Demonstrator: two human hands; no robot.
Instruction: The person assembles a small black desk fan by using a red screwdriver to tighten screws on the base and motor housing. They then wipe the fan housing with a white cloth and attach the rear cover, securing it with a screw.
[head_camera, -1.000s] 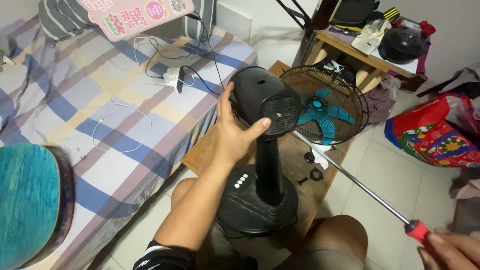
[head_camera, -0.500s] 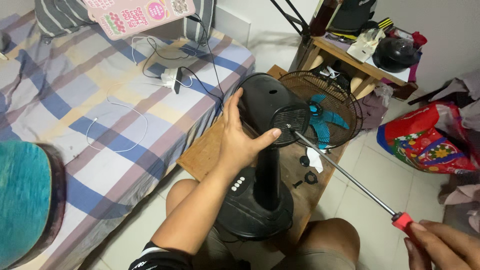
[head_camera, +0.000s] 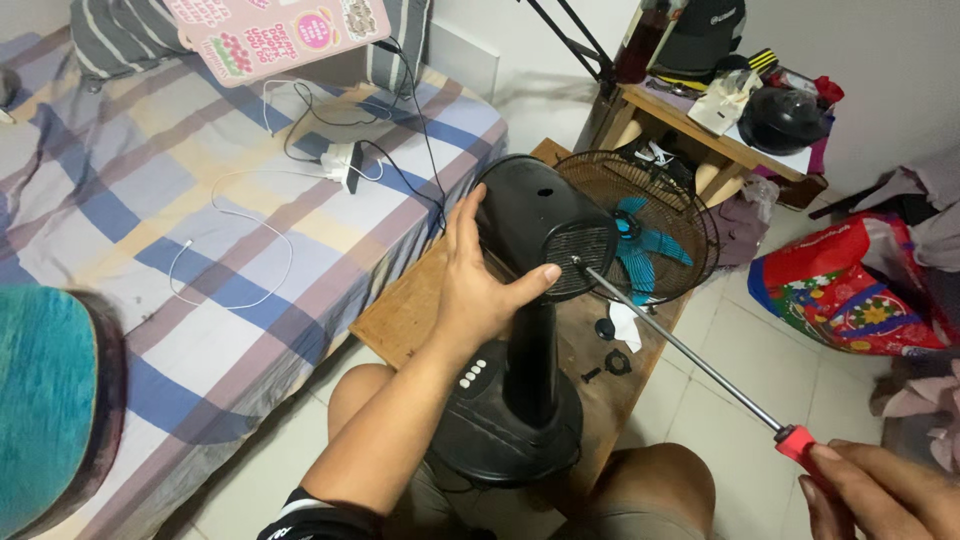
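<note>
Bedroom floor beside a checked bed (head_camera: 150, 200): fan repair.
Left hand (head_camera: 478, 285) grips the fan motor housing (head_camera: 535, 220); right hand (head_camera: 880, 495), at 4 o'clock, holds a screwdriver (head_camera: 690, 355) whose tip touches the rear grille.

Black motor housing (head_camera: 530, 215), black stand and base (head_camera: 510, 420) with a row of white buttons; the wire grille (head_camera: 660, 215) is dark, the blades (head_camera: 640, 240) behind it teal. The screwdriver (head_camera: 690, 355) has a silver shaft and red handle. Bedsheet (head_camera: 150, 200) — checked in blue, white, pale yellow and mauve — carries white cables (head_camera: 230, 250). Wooden board (head_camera: 410, 310) brown; bag (head_camera: 850, 290) red with a colourful print
</note>
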